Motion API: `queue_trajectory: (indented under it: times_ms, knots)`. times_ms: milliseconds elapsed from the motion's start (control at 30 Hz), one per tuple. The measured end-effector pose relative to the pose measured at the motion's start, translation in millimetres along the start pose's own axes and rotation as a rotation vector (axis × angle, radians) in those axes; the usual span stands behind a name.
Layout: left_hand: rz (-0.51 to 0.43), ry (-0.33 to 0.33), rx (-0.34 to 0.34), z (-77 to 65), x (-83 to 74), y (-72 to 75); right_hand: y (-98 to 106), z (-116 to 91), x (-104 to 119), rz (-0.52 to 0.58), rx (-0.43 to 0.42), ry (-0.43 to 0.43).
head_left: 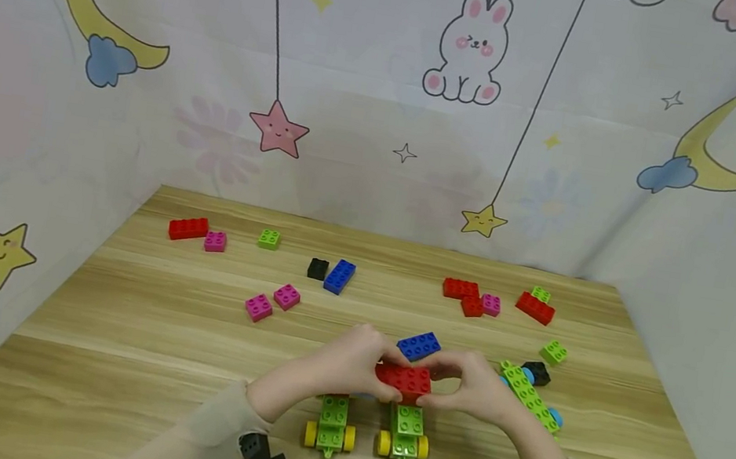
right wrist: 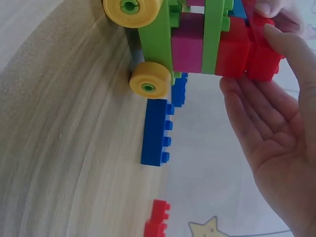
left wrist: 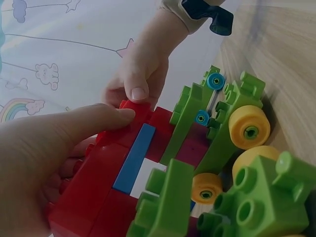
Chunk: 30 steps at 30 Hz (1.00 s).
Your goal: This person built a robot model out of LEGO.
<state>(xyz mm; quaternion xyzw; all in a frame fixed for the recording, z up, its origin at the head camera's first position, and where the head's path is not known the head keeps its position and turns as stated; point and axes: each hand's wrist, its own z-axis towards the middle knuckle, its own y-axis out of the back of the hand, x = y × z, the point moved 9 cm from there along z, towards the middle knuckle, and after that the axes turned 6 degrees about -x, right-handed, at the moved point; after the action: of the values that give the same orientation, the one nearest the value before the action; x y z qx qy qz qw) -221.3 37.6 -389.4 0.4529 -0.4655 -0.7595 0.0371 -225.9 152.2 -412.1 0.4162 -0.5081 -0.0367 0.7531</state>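
Two green wheeled bases (head_left: 333, 419) with yellow wheels (left wrist: 249, 127) stand side by side, bearing a stacked structure. A magenta brick (right wrist: 187, 44) and green pieces sit low in it; red bricks (head_left: 415, 380) lie along the top, with a blue piece (left wrist: 135, 158) below them. My left hand (head_left: 359, 359) grips the red bricks at the left, thumb on the near side and fingers behind. At the right end my right hand (head_left: 473, 388) pinches a red brick between thumb and fingers, its fingertips partly hidden behind it in the head view.
Just beyond the hands lies a blue brick (head_left: 418, 346). A long green base with blue wheels (head_left: 531, 398) sits right of my right hand, beside a black piece (head_left: 538, 372). Scattered bricks, including red ones (head_left: 188, 228) and magenta ones (head_left: 259, 308), lie farther back before the curtain (head_left: 361, 181).
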Motion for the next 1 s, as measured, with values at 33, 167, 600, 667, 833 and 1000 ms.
queue_trajectory:
  times_ms: [33,167,600,667,833,1000]
  knots:
    - [0.002,-0.002,0.001,-0.4,0.2,0.0,0.4,0.2,0.6,-0.003,-0.002,0.006]
    - [0.007,-0.003,-0.001,-2.7,2.4,1.6,0.3,1.1,0.8,-0.003,-0.001,0.005]
    - [-0.042,-0.003,-0.007,-7.0,4.8,3.8,-0.7,0.4,-3.8,0.049,0.024,-0.051]
    - [-0.04,-0.005,-0.01,-6.8,4.4,3.9,-0.7,0.1,-3.1,0.063,0.027,-0.049]
    - [-0.027,-0.014,-0.016,-6.2,3.3,4.4,-0.6,0.0,-0.8,0.087,0.029,-0.037]
    - [-0.023,-0.007,-0.018,-5.8,4.1,4.1,-0.3,0.0,0.7,0.109,0.028,-0.029]
